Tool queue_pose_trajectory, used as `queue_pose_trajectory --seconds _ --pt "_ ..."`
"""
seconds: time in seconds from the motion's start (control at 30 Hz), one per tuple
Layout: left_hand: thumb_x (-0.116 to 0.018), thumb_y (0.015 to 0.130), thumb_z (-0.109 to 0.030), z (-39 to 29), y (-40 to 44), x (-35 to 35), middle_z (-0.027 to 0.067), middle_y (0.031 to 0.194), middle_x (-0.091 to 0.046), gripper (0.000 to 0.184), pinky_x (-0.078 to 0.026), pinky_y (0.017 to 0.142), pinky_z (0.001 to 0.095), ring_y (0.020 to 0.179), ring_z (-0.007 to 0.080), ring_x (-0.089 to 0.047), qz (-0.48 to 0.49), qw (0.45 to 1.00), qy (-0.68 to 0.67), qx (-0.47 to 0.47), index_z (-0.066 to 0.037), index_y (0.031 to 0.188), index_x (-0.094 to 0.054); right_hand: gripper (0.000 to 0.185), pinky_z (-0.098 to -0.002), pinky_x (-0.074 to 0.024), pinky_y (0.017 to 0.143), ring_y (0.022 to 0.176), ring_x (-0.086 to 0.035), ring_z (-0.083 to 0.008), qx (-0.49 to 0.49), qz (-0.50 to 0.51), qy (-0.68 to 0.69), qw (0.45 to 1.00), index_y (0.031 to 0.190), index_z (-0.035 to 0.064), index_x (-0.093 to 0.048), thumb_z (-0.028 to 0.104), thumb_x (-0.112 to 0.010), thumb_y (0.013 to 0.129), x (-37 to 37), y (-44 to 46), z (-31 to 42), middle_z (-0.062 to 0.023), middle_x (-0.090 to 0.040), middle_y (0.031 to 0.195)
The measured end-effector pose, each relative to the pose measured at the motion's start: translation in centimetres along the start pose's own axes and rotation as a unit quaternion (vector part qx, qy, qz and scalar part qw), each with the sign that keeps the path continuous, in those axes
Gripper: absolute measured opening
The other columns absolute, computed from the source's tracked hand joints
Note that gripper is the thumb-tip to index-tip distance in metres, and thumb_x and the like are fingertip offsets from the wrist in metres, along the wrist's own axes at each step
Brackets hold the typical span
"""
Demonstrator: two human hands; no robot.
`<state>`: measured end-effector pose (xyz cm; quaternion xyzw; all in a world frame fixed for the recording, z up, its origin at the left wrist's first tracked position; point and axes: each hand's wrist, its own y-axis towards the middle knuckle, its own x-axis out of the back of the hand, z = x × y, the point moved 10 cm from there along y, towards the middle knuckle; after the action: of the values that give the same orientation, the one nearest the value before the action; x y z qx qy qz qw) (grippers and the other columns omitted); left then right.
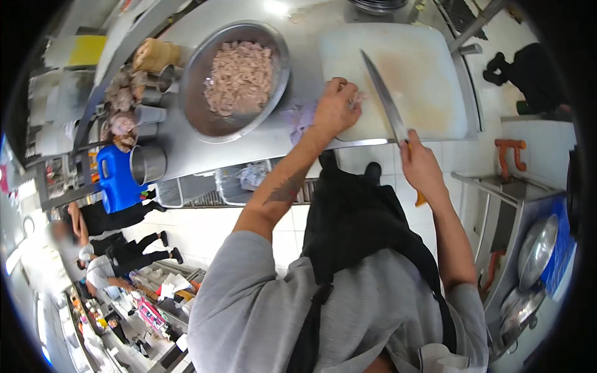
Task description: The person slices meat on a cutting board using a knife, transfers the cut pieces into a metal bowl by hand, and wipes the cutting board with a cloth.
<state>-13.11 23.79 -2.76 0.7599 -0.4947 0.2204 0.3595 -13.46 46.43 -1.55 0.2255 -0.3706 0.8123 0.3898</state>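
My right hand (pixel 420 166) is wrapped around the orange handle of a long knife (pixel 380 87). The blade lies over a white cutting board (pixel 435 68), its tip pointing to the far edge. At the board's near left edge my left hand (pixel 339 107) is closed, fingers curled over a small piece of pale pink meat (pixel 359 98), partly hidden. Beside that hand, a crumpled purple cloth or bag (pixel 301 121) lies on the counter. Farther left, a large metal bowl (pixel 191 93) holds a heap of small chopped meat pieces (pixel 239 78).
The steel counter (pixel 305 37) carries the board and bowl. Along its left end stand metal containers (pixel 148 165) and a blue jug (pixel 118 180). Clear bins (pixel 233 183) sit below. Other people (pixel 118 267) are at the far left; a dark-clothed person (pixel 528 74) is at upper right.
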Motion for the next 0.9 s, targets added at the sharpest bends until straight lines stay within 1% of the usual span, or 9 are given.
queue_pose_trajectory --seconds 0.07,0.17,0.33,0.47,0.53,0.6,0.7,0.77,0.9 --pt "-0.075 0.08 -0.011 1.4 0.1 -1.2 0.0161 0.11 -0.066 0.025 -0.054 0.091 0.0469 0.106 0.0375 -0.063 0.028 0.999 -0.002 -0.032 -0.007 0.104 -0.073 0.025 -0.0592 -0.0538 0.074 0.079 -0.07 -0.0483 0.083 -0.006 -0.146 0.986 0.118 -0.0015 -0.051 0.018 -0.051 0.103 0.2 0.7 1.9 -0.0307 -0.069 0.081" --pt "-0.073 0.078 -0.008 1.0 0.7 -2.0 0.0151 0.105 -0.066 0.022 -0.055 0.09 0.046 0.104 0.0363 -0.062 0.035 0.998 0.003 -0.051 -0.007 0.099 -0.07 0.024 -0.0613 -0.0533 0.071 0.075 -0.069 -0.0502 0.085 0.027 -0.221 0.971 0.117 -0.0023 -0.051 0.014 -0.051 0.1 1.3 -0.9 2.6 -0.0307 -0.069 0.076" --pt "-0.073 0.079 -0.008 1.7 1.1 -2.1 0.0126 0.097 -0.068 0.016 -0.055 0.089 0.0441 0.101 0.0353 -0.063 0.034 0.998 -0.018 -0.045 -0.005 0.094 -0.069 0.028 -0.0617 -0.0536 0.071 0.075 -0.068 -0.0524 0.034 0.085 -0.224 0.97 0.121 -0.0041 -0.051 0.011 -0.05 0.097 -0.4 -2.4 1.1 -0.0325 -0.068 0.077" --pt "-0.074 0.08 -0.01 2.1 0.8 -2.4 0.0132 0.101 -0.07 0.017 -0.055 0.088 0.0454 0.1 0.0367 -0.066 0.052 0.996 -0.008 -0.067 -0.004 0.096 -0.07 0.031 -0.0604 -0.0536 0.078 0.085 -0.068 -0.0538 0.096 0.036 -0.146 0.984 0.123 -0.0039 -0.051 0.009 -0.051 0.095 -5.4 3.5 1.1 -0.0355 -0.069 0.089" --pt "-0.074 0.08 -0.01 0.9 -0.2 -1.7 0.0133 0.1 -0.07 0.018 -0.055 0.087 0.0455 0.098 0.0365 -0.066 0.055 0.995 -0.019 -0.075 -0.004 0.096 -0.069 0.031 -0.061 -0.0531 0.078 0.085 -0.069 -0.0526 0.095 0.06 -0.125 0.986 0.122 -0.0033 -0.05 0.008 -0.052 0.094 -5.1 4.9 0.6 -0.0338 -0.069 0.088" --pt "-0.075 0.079 -0.01 -0.2 0.4 1.9 0.013 0.098 -0.07 0.018 -0.055 0.085 0.0448 0.093 0.0352 -0.066 -0.023 0.999 -0.028 0.009 -0.004 0.095 -0.07 0.032 -0.0605 -0.0532 0.077 0.084 -0.069 -0.0512 0.09 0.06 -0.146 0.983 0.122 -0.0028 -0.049 0.006 -0.055 0.092 -0.7 3.6 3.1 -0.0325 -0.069 0.086" --pt "-0.076 0.078 -0.011 0.9 -0.4 -0.1 0.0127 0.097 -0.07 0.018 -0.055 0.081 0.0439 0.088 0.0339 -0.067 0.029 0.999 0.009 -0.031 -0.003 0.093 -0.07 0.034 -0.0593 -0.0538 0.075 0.084 -0.069 -0.0505 0.068 0.096 -0.194 0.974 0.123 -0.0026 -0.049 0.004 -0.057 0.091 1.4 -0.7 3.3 -0.0311 -0.07 0.084" --pt "-0.076 0.078 -0.01 0.8 -0.5 -0.5 0.0128 0.096 -0.07 0.016 -0.055 0.08 0.0436 0.087 0.0335 -0.067 0.034 0.998 0.027 -0.04 -0.003 0.091 -0.07 0.03 -0.0624 -0.0508 0.073 0.08 -0.068 -0.0514 0.071 0.108 -0.251 0.959 0.129 -0.0009 -0.048 0.012 -0.048 0.101 2.0 -2.6 2.6 -0.0304 -0.068 0.078" --pt "-0.075 0.078 -0.009 0.9 -0.7 -0.9 0.0131 0.088 -0.069 0.013 -0.055 0.079 0.0437 0.084 0.0338 -0.066 0.012 0.997 0.037 -0.069 -0.002 0.087 -0.069 0.037 -0.0621 -0.0507 0.073 0.08 -0.068 -0.0509 0.077 0.123 -0.217 0.965 0.135 -0.0017 -0.048 0.009 -0.049 0.099 0.4 -2.3 1.2 -0.0304 -0.068 0.08"
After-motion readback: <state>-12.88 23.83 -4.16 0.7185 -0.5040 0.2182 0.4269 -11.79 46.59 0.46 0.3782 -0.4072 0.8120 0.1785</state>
